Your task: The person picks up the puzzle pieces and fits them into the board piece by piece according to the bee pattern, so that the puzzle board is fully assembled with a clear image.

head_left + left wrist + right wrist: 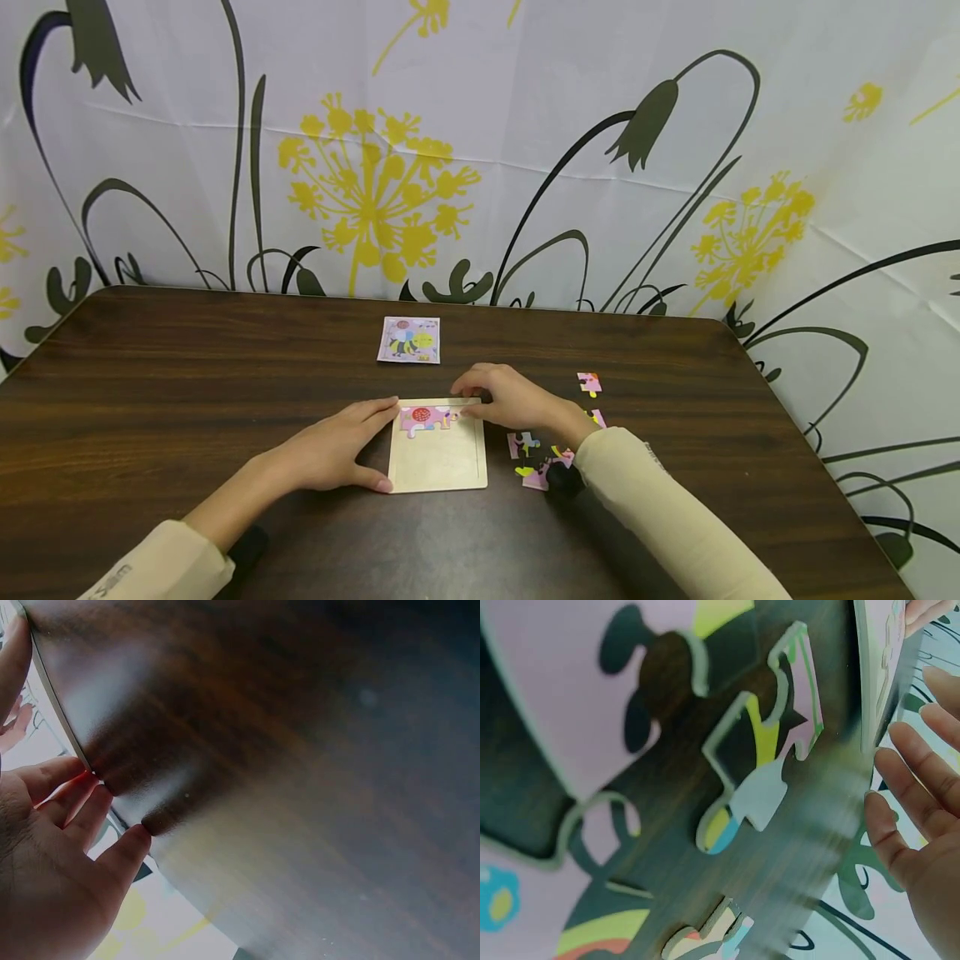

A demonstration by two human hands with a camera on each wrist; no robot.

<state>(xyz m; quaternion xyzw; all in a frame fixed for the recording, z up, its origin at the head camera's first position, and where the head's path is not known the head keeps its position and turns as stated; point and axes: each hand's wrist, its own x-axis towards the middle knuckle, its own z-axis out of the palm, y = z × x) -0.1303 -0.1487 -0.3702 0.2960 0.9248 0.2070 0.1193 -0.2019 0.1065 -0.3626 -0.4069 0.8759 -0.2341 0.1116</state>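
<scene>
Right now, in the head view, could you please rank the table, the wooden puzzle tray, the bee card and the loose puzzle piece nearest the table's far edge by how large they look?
Largest to smallest:
1. Table
2. Wooden puzzle tray
3. Bee card
4. Loose puzzle piece

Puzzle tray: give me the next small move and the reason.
Probably have the right hand nudge the row of pieces snug along the far edge of the tray: its thumb is by their right end, while the left hand braces the left edge.
</scene>
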